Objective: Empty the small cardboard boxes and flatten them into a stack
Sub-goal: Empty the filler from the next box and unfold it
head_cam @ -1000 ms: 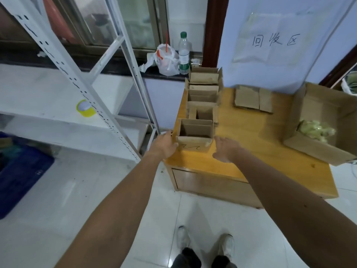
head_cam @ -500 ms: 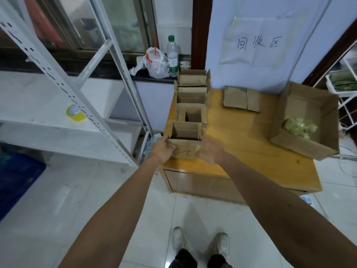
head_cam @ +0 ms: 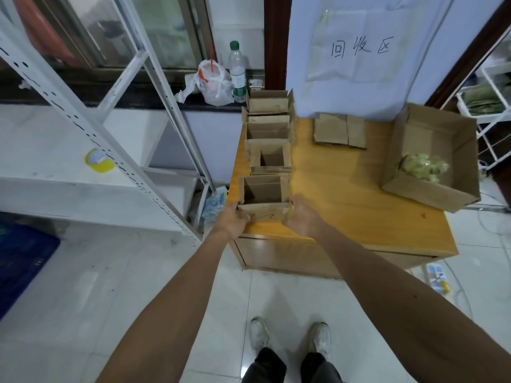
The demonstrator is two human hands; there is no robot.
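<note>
Several small open cardboard boxes stand in a row along the left edge of a low wooden table (head_cam: pixel 345 211). The nearest small box (head_cam: pixel 264 199) has a black scribble on its front flap. My left hand (head_cam: pixel 231 219) grips its left front corner and my right hand (head_cam: pixel 302 218) grips its right front corner. Behind it stand a second box (head_cam: pixel 271 159), a third box (head_cam: pixel 268 129) and a far box (head_cam: pixel 269 102). A stack of flattened boxes (head_cam: pixel 338 131) lies at the back of the table.
A large open carton (head_cam: pixel 434 156) holding pale green packing material sits at the table's right. A white metal shelf rack (head_cam: pixel 91 128) with a yellow tape roll (head_cam: pixel 99 161) stands to the left. A bottle (head_cam: pixel 237 73) and plastic bag (head_cam: pixel 214 84) sit on the sill.
Both hands have closed in on the nearest small box, from beside its corners to holding its front. The camera view has shifted a little toward the table.
</note>
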